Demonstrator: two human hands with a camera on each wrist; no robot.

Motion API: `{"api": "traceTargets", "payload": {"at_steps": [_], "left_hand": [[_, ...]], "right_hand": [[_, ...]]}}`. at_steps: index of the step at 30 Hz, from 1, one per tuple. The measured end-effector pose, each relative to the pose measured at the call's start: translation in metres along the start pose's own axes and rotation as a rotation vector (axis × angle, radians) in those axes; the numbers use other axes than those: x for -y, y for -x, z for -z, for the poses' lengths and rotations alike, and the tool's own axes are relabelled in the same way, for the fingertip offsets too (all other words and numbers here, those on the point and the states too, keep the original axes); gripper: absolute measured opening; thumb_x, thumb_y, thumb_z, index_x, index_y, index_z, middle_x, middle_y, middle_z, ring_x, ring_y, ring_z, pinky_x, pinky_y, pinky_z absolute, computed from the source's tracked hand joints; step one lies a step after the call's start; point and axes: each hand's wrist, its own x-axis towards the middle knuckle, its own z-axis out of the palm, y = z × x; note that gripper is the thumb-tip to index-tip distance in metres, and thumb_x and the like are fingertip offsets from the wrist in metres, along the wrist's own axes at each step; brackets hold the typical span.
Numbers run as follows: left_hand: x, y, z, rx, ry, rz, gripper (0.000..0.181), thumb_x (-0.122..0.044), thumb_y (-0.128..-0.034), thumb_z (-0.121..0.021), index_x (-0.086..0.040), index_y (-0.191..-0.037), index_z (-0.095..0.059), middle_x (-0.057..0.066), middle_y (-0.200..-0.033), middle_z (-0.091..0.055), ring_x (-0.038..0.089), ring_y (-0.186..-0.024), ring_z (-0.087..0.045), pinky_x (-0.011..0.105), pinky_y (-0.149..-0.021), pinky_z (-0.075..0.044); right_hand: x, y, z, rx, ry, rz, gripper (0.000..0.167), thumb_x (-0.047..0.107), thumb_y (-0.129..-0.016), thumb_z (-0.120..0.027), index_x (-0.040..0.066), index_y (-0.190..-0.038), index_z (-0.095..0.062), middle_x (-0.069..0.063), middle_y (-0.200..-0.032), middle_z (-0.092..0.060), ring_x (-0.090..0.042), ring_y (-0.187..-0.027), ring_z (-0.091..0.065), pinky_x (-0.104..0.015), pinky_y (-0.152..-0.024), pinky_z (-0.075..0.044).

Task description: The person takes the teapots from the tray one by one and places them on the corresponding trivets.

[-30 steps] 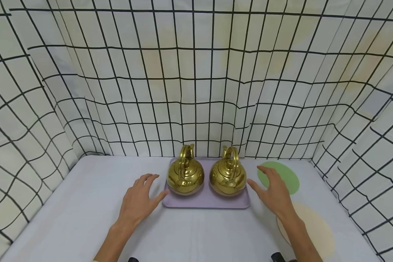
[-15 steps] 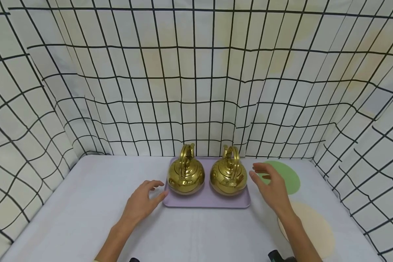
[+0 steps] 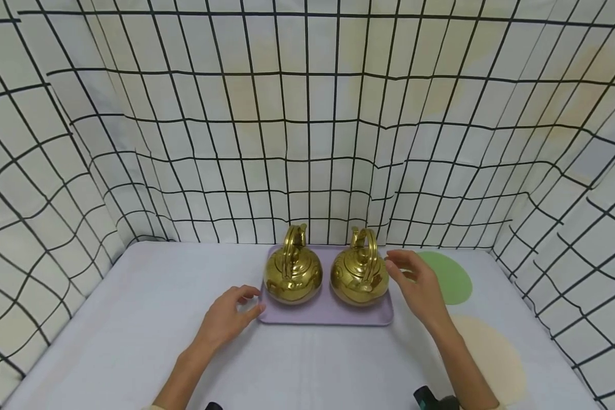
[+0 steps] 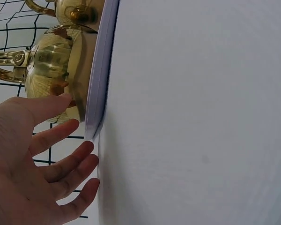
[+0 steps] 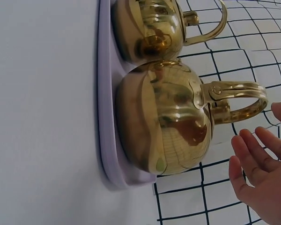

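Note:
Two shiny brass teapots stand upright side by side on a lilac tray point(image 3: 323, 316), their handles raised. At the tray's left edge is my left hand point(image 3: 226, 319), its fingers loosely bent near the left teapot point(image 3: 293, 279). In the left wrist view its fingers are spread beside the tray rim; whether they touch it I cannot tell. My right hand point(image 3: 421, 287) hovers to the right of the right teapot point(image 3: 357, 280). The right wrist view has a gap between its relaxed fingers point(image 5: 253, 161) and the teapot's handle point(image 5: 246, 89). Neither hand holds anything.
A green round mat point(image 3: 451, 279) lies on the white table point(image 3: 133, 319) behind my right hand. A cream round mat point(image 3: 497, 359) lies nearer, partly under the right forearm. White walls point(image 3: 307, 131) with black grid lines enclose the back and sides.
My right hand has come up and left, closer to the right teapot, with its fingers more bent. My left hand's fingers have lowered and bent towards the tray edge. The teapots stay put.

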Motion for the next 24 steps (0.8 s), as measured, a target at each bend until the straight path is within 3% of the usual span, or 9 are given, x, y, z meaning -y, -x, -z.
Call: {"api": "traceTargets", "payload": {"at_steps": [4, 8, 18, 24], "left_hand": [[0.001, -0.001, -0.001, 0.005, -0.001, -0.007, 0.035, -0.031, -0.0925, -0.078, -0.015, -0.123, -0.073, 0.01, -0.12, -0.074, 0.034, -0.115, -0.068, 0.059, -0.099, -0.054], [0.003, -0.001, -0.003, 0.013, -0.001, -0.015, 0.035, -0.029, -0.0904, -0.08, -0.015, -0.122, -0.073, 0.009, -0.119, -0.074, 0.034, -0.115, -0.067, 0.058, -0.099, -0.053], [0.005, -0.001, -0.006, 0.001, 0.017, -0.041, 0.034, -0.026, -0.0869, -0.084, -0.015, -0.118, -0.075, 0.007, -0.117, -0.075, 0.03, -0.112, -0.067, 0.054, -0.098, -0.054], [0.005, 0.0, -0.006, -0.008, 0.015, -0.037, 0.034, -0.025, -0.0851, -0.086, -0.016, -0.116, -0.076, 0.006, -0.117, -0.075, 0.029, -0.11, -0.067, 0.053, -0.097, -0.054]], "right_hand": [[0.003, -0.003, -0.002, 0.016, -0.052, -0.01, 0.039, 0.037, -0.105, -0.062, 0.011, -0.135, -0.064, -0.007, -0.135, -0.07, -0.005, -0.117, -0.064, -0.017, -0.099, -0.05], [0.004, -0.005, -0.005, 0.031, -0.094, -0.022, 0.039, 0.037, -0.105, -0.062, 0.011, -0.134, -0.065, -0.006, -0.135, -0.07, 0.007, -0.111, -0.061, -0.02, -0.1, -0.05], [0.01, -0.006, -0.01, 0.058, -0.146, -0.024, 0.036, 0.031, -0.105, -0.064, 0.009, -0.133, -0.065, -0.01, -0.129, -0.071, 0.001, -0.109, -0.064, -0.018, -0.097, -0.052], [0.013, -0.008, -0.013, 0.089, -0.184, -0.029, 0.038, 0.028, -0.103, -0.067, 0.009, -0.136, -0.065, -0.013, -0.123, -0.073, 0.004, -0.106, -0.065, -0.016, -0.096, -0.052]]}}
